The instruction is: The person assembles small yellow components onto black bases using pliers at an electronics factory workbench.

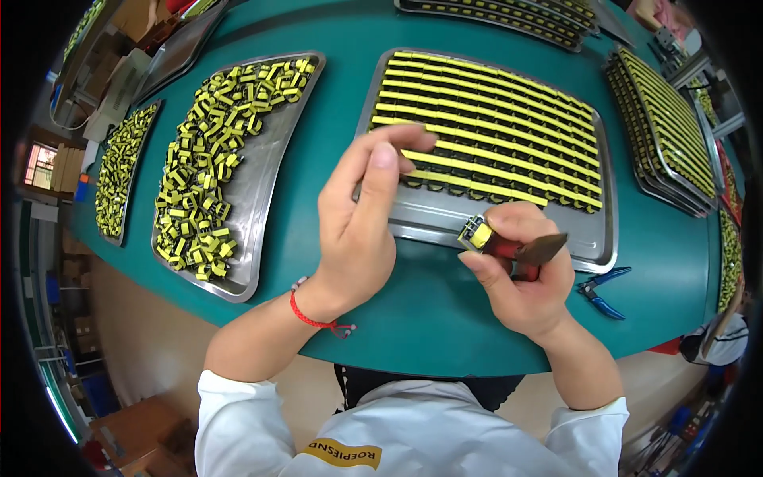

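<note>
My right hand grips a red-handled tool with a dark blade, and a small yellow-taped component sits at its tip, just off the near edge of a metal tray. That tray holds neat rows of yellow-and-black components. My left hand rests over the tray's near left corner, fingers curled and fingertips pressed on the end of a row. Whether it pinches a piece is hidden by the fingers. A red cord bracelet is on my left wrist.
A second metal tray at the left holds a loose heap of the same yellow components. Another tray lies further left. Stacked filled trays stand at right and at the back. Blue-handled pliers lie on the green table.
</note>
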`<act>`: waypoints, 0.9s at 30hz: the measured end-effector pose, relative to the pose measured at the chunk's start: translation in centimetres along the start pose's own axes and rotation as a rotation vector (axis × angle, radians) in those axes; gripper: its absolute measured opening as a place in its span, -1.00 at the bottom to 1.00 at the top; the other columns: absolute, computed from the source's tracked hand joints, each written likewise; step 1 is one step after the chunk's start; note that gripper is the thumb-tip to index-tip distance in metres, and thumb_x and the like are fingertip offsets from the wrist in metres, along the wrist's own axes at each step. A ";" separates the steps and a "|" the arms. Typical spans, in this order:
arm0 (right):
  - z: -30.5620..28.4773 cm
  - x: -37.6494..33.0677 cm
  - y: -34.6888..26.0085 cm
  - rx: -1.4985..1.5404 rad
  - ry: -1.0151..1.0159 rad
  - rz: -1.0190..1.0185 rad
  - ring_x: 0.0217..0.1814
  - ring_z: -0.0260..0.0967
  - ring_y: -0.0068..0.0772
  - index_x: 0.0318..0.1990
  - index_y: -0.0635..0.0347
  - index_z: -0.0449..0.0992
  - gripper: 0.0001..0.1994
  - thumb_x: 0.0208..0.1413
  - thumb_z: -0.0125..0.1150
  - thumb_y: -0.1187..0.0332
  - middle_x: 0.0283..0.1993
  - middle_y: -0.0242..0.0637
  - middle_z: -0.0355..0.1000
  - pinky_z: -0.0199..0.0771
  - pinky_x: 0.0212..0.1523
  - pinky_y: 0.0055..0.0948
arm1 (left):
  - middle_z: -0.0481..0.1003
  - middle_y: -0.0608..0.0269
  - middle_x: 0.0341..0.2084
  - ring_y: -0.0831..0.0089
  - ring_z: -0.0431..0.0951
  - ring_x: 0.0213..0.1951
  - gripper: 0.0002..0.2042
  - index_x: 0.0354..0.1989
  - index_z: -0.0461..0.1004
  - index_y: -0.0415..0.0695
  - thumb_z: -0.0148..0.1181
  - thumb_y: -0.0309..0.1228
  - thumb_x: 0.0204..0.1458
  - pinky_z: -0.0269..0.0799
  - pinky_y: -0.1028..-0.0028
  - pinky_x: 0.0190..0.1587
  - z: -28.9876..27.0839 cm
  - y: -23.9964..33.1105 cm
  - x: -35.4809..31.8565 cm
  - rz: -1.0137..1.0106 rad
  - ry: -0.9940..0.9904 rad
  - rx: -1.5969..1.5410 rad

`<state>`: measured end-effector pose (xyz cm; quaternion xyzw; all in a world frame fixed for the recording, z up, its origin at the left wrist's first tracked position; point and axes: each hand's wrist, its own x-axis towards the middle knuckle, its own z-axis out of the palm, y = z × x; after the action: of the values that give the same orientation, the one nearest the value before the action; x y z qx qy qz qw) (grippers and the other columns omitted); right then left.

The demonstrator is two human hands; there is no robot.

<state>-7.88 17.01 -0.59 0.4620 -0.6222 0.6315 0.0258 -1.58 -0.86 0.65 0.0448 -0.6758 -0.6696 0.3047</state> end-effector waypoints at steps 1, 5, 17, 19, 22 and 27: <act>0.0 -0.2 0.4 -0.026 0.013 -0.042 -0.40 0.40 -0.49 -0.08 0.29 0.37 -0.57 -0.07 0.48 0.60 -0.21 -0.13 0.45 0.44 -0.47 -0.57 | 0.53 0.11 -0.10 0.52 0.39 -0.16 -0.61 0.03 0.43 -0.35 -0.21 -0.26 0.38 0.29 0.52 -0.09 0.1 -0.1 -0.4 -0.021 -0.032 0.008; -0.8 -0.5 0.8 -0.159 -0.061 -0.129 -0.32 0.38 -0.50 -0.03 0.24 0.33 -0.50 -0.08 0.50 0.57 -0.16 -0.09 0.42 0.41 -0.39 -0.61 | 0.55 0.14 -0.17 0.45 0.50 -0.09 -0.70 -0.02 0.47 -0.32 -0.11 -0.34 0.36 0.38 0.47 0.01 1.0 0.5 -1.8 -0.054 -0.132 0.027; -5.0 3.5 -1.9 0.154 0.095 0.484 -0.48 0.47 -0.51 -0.05 0.30 0.33 -0.68 0.07 0.30 0.58 -0.32 -0.23 0.45 0.49 -0.49 -0.59 | 0.56 0.15 -0.21 0.47 0.52 -0.10 -0.75 -0.04 0.48 -0.32 -0.05 -0.40 0.33 0.39 0.51 -0.01 1.1 0.3 -2.1 -0.090 -0.138 0.044; -7.5 4.3 -2.1 0.145 0.065 0.483 -0.49 0.47 -0.52 -0.07 0.30 0.34 -0.68 0.06 0.32 0.57 -0.35 -0.26 0.45 0.48 -0.50 -0.60 | 0.56 0.16 -0.22 0.49 0.52 -0.12 -0.76 -0.04 0.48 -0.32 -0.04 -0.41 0.32 0.39 0.54 -0.05 1.1 0.2 -2.1 -0.097 -0.135 0.063; -10.2 4.5 -2.0 -0.056 -0.056 0.605 -0.55 0.37 -0.62 -0.16 0.31 0.37 -0.71 0.02 0.38 0.54 -0.47 -0.33 0.43 0.39 -0.54 -0.62 | 0.56 0.17 -0.22 0.51 0.51 -0.14 -0.77 -0.04 0.48 -0.32 -0.03 -0.42 0.32 0.38 0.56 -0.08 1.3 0.2 -2.1 -0.148 -0.137 0.050; -10.8 4.4 -1.5 -0.702 -0.380 0.482 -0.64 0.12 -0.33 -0.40 0.35 0.38 -0.73 -0.05 0.44 0.48 -0.66 -0.21 0.23 0.18 -0.56 -0.35 | 0.57 0.18 -0.22 0.55 0.50 -0.15 -0.78 -0.05 0.48 -0.31 -0.03 -0.45 0.31 0.35 0.58 -0.10 1.2 0.3 -2.1 -0.215 -0.129 0.057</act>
<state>-15.40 23.72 5.44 0.3751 -0.8816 0.2747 -0.0814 -0.39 1.22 0.30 0.0825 -0.7041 -0.6804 0.1856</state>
